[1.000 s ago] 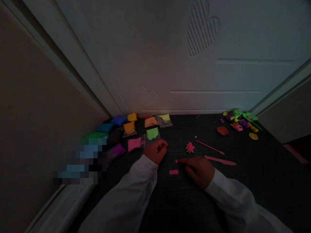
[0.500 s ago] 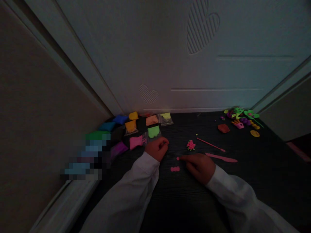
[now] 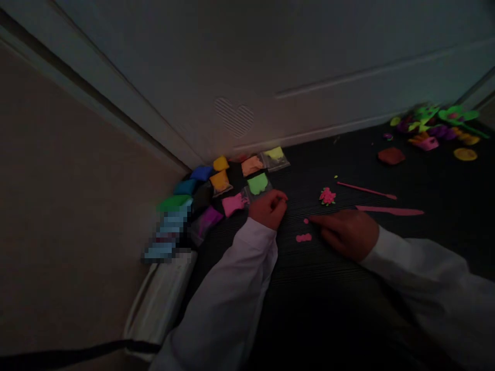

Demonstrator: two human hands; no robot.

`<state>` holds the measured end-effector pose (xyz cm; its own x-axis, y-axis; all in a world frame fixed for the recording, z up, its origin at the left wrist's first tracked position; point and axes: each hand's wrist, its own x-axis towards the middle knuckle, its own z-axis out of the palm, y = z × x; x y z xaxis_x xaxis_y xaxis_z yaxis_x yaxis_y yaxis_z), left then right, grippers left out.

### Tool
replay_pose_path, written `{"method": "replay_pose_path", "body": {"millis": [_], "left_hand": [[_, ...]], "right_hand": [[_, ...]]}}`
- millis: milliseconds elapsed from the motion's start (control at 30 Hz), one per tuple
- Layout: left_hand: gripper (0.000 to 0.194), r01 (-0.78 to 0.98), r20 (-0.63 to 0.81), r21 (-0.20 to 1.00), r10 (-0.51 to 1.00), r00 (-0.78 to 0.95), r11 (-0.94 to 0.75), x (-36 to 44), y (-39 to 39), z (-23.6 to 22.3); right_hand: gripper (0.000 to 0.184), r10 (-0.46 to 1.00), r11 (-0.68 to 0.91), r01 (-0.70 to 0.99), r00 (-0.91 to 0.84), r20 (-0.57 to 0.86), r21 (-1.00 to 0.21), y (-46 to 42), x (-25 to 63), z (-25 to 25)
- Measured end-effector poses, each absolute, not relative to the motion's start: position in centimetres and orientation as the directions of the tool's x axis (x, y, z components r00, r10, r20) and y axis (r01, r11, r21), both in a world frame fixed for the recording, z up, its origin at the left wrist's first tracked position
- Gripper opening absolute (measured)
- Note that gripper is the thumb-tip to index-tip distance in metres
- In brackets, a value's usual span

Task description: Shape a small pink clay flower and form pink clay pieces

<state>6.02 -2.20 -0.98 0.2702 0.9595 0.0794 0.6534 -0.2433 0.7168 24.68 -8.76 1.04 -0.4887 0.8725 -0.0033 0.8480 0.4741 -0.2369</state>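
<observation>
My left hand (image 3: 269, 208) rests on the dark table beside the clay packets, its fingers curled into a loose fist. Whatever lies inside that fist, if anything, is hidden. My right hand (image 3: 346, 232) has its index finger stretched out, the tip at a small flat pink clay disc (image 3: 306, 221). The other fingers of that hand are bent under. Just in front of the disc lies a short strip of joined pink clay discs (image 3: 303, 238). Behind my right hand sits a pink clay flower cluster with green bits (image 3: 327, 196).
A thin pink modelling tool (image 3: 367, 190) and a pink plastic knife (image 3: 390, 211) lie right of the flower. Coloured clay packets (image 3: 233, 204) are grouped at the left. Finished clay pieces (image 3: 429, 123) and a reddish-brown lump (image 3: 391, 156) lie far right. A white panel (image 3: 309, 62) stands behind.
The camera view has turned left and tilted down, so everything sits farther right and higher. Both hands keep nearly the same place on the table, the right fingertip still at the disc.
</observation>
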Motion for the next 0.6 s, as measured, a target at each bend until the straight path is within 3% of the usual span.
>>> {"method": "replay_pose_path", "body": {"millis": [600], "left_hand": [[0.012, 0.6, 0.111, 0.773, 0.975, 0.192, -0.206, 6.22, -2.29, -0.7]], "right_hand": [[0.036, 0.836, 0.539, 0.828, -0.549, -0.021, -0.155, -8.61, 24.85, 0.81]]}}
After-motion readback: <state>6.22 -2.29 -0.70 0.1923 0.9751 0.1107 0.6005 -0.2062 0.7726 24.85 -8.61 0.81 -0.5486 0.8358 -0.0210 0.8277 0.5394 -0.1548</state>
